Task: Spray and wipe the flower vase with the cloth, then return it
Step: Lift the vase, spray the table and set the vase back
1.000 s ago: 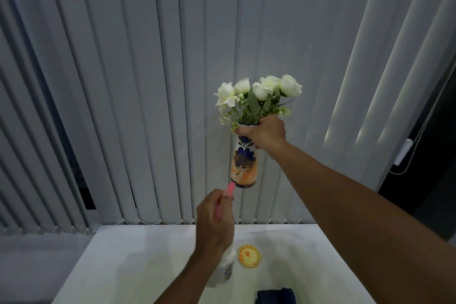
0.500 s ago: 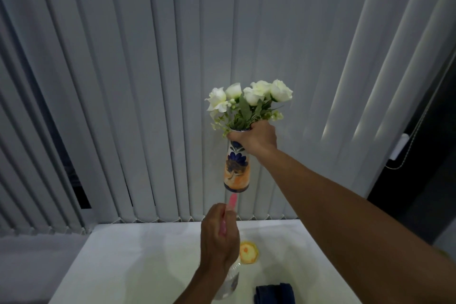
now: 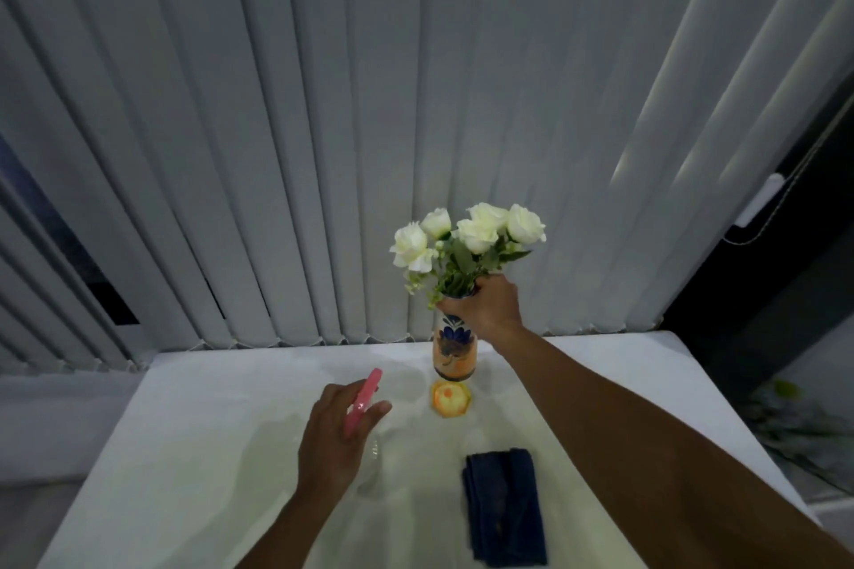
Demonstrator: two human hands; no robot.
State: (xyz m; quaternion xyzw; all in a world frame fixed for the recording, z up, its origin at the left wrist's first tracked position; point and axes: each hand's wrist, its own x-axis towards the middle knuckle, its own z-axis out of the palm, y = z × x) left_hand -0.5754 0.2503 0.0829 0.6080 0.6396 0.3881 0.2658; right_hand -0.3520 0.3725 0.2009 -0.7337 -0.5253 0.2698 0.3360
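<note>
My right hand (image 3: 489, 306) grips the neck of a painted vase (image 3: 454, 350), orange at the base with a blue flower pattern, holding white roses (image 3: 471, 233). The vase hangs upright just above a small yellow-orange coaster (image 3: 450, 399) on the white table (image 3: 194, 453). My left hand (image 3: 339, 439) holds a clear spray bottle (image 3: 369, 462) with a pink nozzle (image 3: 362, 402), low over the table and left of the vase. A folded dark blue cloth (image 3: 504, 506) lies on the table near the front, under my right forearm.
Grey vertical blinds (image 3: 323, 129) hang right behind the table's far edge. The table's right edge drops off to a dark floor area (image 3: 795, 407). A blind cord and its white weight (image 3: 760, 201) hang at the right.
My right hand has lowered the vase from mid-air to just above the coaster. My left hand has dropped with the spray bottle and moved left, away from the vase.
</note>
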